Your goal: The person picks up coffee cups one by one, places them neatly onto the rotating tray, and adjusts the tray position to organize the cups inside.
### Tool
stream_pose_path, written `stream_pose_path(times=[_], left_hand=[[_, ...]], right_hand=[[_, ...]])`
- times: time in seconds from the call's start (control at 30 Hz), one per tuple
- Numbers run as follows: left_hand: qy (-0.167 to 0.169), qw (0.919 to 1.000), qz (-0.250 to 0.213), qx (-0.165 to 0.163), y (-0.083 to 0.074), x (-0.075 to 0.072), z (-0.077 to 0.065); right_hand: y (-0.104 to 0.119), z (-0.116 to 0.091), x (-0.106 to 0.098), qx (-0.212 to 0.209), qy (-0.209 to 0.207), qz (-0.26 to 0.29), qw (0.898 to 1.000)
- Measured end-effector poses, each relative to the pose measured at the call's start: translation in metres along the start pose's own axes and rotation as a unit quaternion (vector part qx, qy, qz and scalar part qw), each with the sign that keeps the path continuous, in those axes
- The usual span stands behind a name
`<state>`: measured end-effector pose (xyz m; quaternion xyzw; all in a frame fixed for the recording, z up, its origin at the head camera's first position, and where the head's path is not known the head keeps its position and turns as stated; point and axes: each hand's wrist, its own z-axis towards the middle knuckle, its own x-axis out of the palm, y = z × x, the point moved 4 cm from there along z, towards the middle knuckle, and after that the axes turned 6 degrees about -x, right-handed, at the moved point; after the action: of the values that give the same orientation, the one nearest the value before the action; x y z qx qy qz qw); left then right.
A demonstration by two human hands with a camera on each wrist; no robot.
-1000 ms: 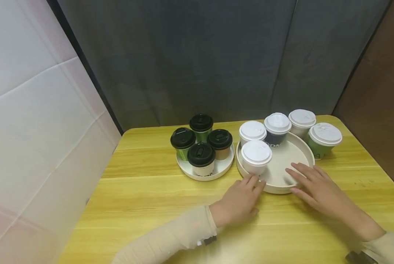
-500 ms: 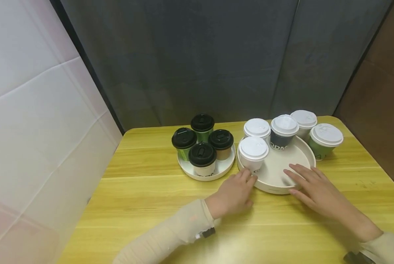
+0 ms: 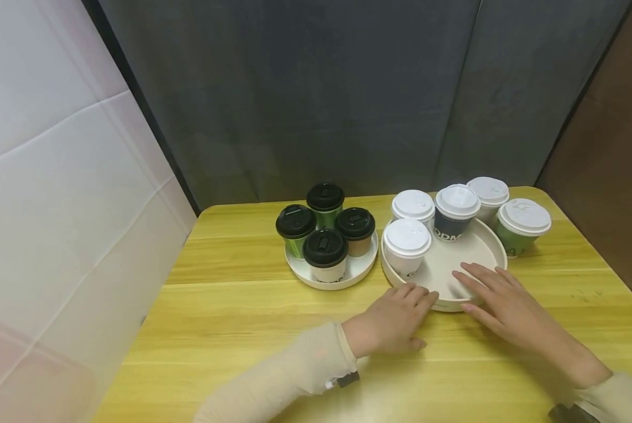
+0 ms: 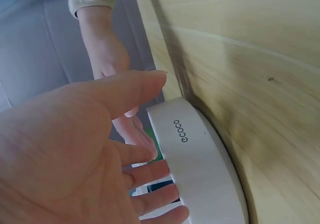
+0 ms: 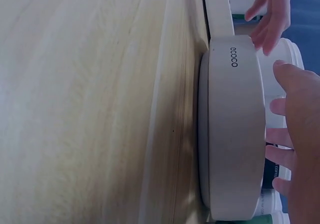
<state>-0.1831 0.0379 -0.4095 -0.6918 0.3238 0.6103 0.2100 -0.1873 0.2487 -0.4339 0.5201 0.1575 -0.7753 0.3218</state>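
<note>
A round off-white tray (image 3: 461, 258) bearing the word "ecoco" on its side stands on the table, on a narrower base. Three white-lidded paper cups sit in its left and back part: a white cup (image 3: 407, 247) in front, a second white cup (image 3: 413, 204) behind it and a dark blue cup (image 3: 453, 220). My left hand (image 3: 392, 320) is at the tray's front rim, fingers extended, thumb apart, holding nothing. Over the right front rim my right hand (image 3: 506, 305) is spread with loose fingers, also holding nothing. In the left wrist view, fingertips (image 4: 167, 216) overlap the tray's wall.
Left of the tray, a smaller white round tray (image 3: 355, 275) carries several black-lidded cups (image 3: 324, 255). Outside the large tray at right stand a green cup (image 3: 522, 226) and a white cup (image 3: 489, 197), both white-lidded. A dark curtain (image 3: 316, 100) hangs behind the table (image 3: 231, 329).
The large tray has turned slightly clockwise: its front cup shifted left, its back cups right. My left hand moved left along the rim, then back right. The right hand barely moved.
</note>
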Motion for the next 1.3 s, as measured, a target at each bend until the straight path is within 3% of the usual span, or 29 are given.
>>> stream_pose_path(times=[0.37,1.3], left_hand=[[0.008,0.9998,0.015,-0.009,0.001,0.004,0.001],[-0.001,0.9966,-0.080,-0.016,0.040,0.008,0.004]], right_hand=[[0.000,-0.001,0.005,0.012,0.015,0.003,1.000],[0.002,-0.003,0.011,0.021,0.030,0.014,0.999]])
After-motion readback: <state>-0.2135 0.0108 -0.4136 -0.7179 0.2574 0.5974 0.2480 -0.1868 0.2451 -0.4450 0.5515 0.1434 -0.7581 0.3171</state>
